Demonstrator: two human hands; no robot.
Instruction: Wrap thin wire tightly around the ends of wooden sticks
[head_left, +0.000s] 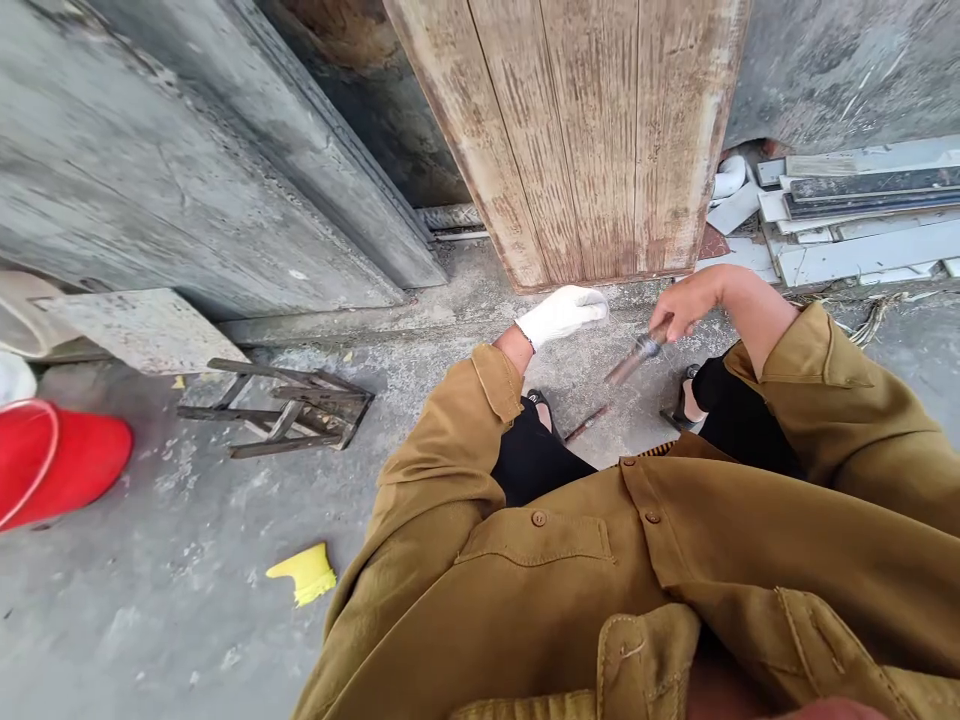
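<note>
Apart, right hand (691, 302) gripping brush (634, 362), gloved left hand (562, 316), panel edge (611, 276) beyond

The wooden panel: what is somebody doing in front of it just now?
The bare right hand holds a brown tool, too blurred to name surely. The gloved left hand is near the bottom edge of the wooden panel; whether it touches is unclear. A thin stick lies on the ground between the feet.

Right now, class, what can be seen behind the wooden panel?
Beyond the wooden panel, a dark recess shows at left and a grey wall at right; whatever lies directly behind the panel is covered.
</note>
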